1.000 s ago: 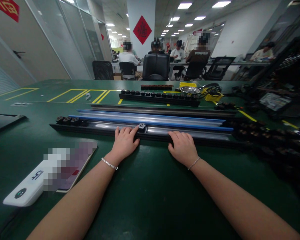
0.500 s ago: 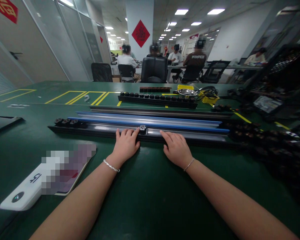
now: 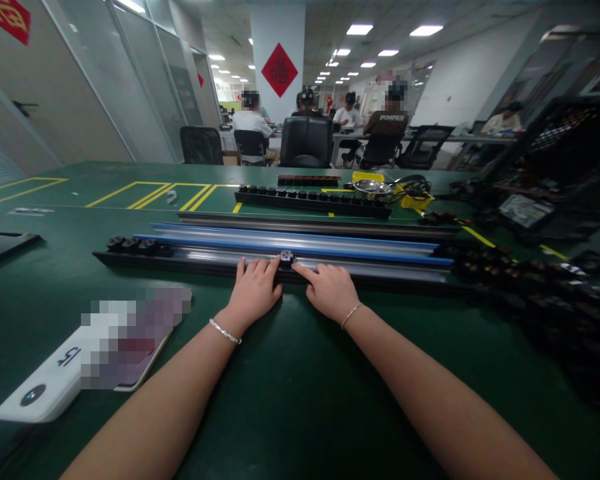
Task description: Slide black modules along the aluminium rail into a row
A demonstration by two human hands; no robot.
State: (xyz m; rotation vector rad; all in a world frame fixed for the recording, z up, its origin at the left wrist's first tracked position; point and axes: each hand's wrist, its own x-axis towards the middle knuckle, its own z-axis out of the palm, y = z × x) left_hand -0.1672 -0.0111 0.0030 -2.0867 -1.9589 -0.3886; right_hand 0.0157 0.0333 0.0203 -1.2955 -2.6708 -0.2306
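Observation:
A long black channel with a shiny metal inside [image 3: 205, 256] lies across the table in front of me. A small black block with a light top [image 3: 287, 257] sits in the middle of this channel. My left hand [image 3: 254, 293] rests palm down over the near edge, fingers stretched out, the index fingertip at the block's left side. From the other side, my right hand [image 3: 330, 290] points its index finger at the block's lower right corner; its other fingers are bent. Several black blocks [image 3: 130, 245] stand at the channel's left end.
Behind lie blue-edged strips [image 3: 300, 240] and a black rail filled with blocks [image 3: 313, 201]. Dark loose parts [image 3: 545, 300] pile up at right. A white device [image 3: 45, 380] and a phone-like slab [image 3: 155, 340] lie front left. People sit at far desks.
My right hand has moved left along the channel, its index finger now at the block. The left hand stays beside the block. The view has shifted slightly.

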